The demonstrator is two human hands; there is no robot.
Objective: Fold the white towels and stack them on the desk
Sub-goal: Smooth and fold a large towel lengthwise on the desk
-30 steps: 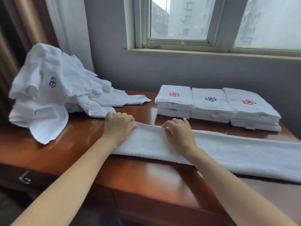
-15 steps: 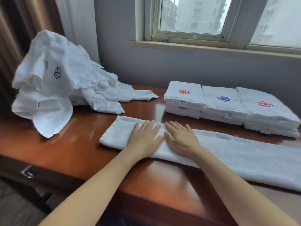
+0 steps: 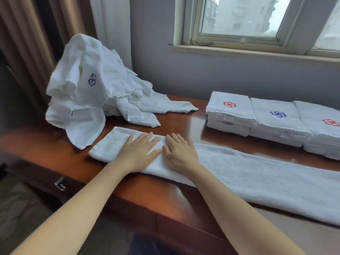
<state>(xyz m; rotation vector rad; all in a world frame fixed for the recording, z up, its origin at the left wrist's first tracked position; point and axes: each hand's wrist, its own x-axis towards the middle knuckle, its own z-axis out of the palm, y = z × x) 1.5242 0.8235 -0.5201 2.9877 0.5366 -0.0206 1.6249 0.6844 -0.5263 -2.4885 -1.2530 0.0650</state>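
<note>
towel [image 3: 257, 173] under both hands (flat, side by side).

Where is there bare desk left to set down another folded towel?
Bare wood shows between the crumpled heap and the folded stacks, behind the long towel. A second strip runs along the front edge of the desk, before that towel. The left front corner is free. Back right and back left are crowded.

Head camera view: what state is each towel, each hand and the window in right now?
Long towel: laid out flat as a long strip on the desk.
Left hand: open, pressing flat on the strip's end.
Right hand: open, pressing flat beside it.
Towel pile: unfolded, crumpled in a heap.
Folded towels: three neat stacks, side by side.
Window: looks shut.
</note>
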